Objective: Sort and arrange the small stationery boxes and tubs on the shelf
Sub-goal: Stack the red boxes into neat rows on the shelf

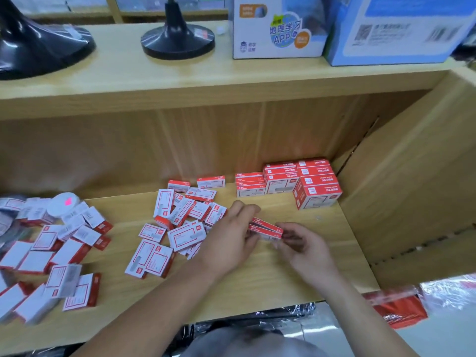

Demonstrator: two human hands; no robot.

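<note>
Two hands meet over the shelf (257, 279), right of centre. The left grip (231, 233) is curled round the left end of the held boxes (266, 229), two thin red-and-white ones stacked flat. Its fingers hide that end. The right grip (304, 246) pinches the right end with its fingertips. Can't tell whether the held boxes touch the shelf or sit just above it.

Stacks (288, 181) of the same boxes stand in the back right corner against the rear wall, in rows of uneven height. The tallest are nearest the side wall. The middle pile (180, 222) is loose boxes lying at all angles, some overlapping, just left of the left grip, whose wrist covers a few of them. The left pile (64, 253) is bigger boxes, jumbled and cut off by the frame edge. A white tub (63, 203) with a pink mark sits at the back of it. Left of the tub things are blurred and can't be identified. Box print is too soft to read.

On the top shelf a black stand (177, 39) has its upper part out of frame. A second stand (31, 47) is cropped at the left. The white carton (278, 29) and blue carton (396, 32) are both cut off at the top.

Below the shelf at right is a red pack (396, 307) under shiny wrap, blurry.
</note>
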